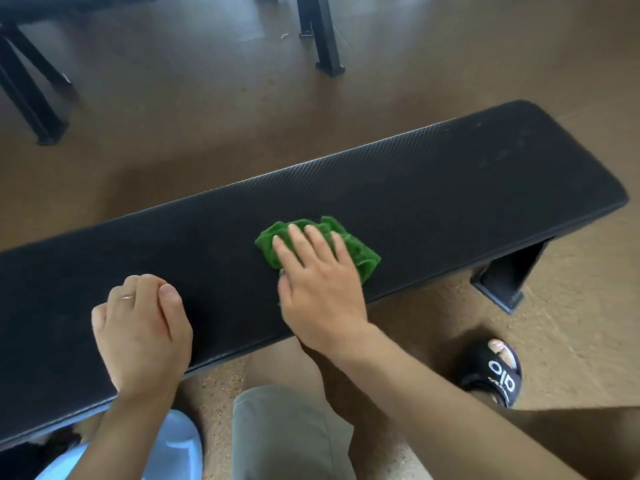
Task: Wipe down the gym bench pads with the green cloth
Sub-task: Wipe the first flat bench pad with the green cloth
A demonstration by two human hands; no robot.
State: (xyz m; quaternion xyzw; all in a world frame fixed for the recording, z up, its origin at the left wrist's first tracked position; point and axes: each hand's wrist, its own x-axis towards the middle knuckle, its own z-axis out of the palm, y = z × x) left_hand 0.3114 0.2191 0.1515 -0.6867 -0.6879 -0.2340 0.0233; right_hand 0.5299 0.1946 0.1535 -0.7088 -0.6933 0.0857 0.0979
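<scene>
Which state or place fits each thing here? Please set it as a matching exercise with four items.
Column one:
1. green cloth
2. left hand
3. right hand
4. black slide sandal

Column two:
A. on the floor, beside the bench's leg
B. fingers curled, resting on the bench pad, holding nothing
C. crumpled on the pad, under a hand
D. fingers straight, pressing down

Pairs: 1-C, 2-B, 3-D, 4-A

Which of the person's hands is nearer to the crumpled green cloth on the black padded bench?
Right. The right hand presses flat on the crumpled green cloth; the left hand rests curled on the black padded bench, apart from it.
</scene>
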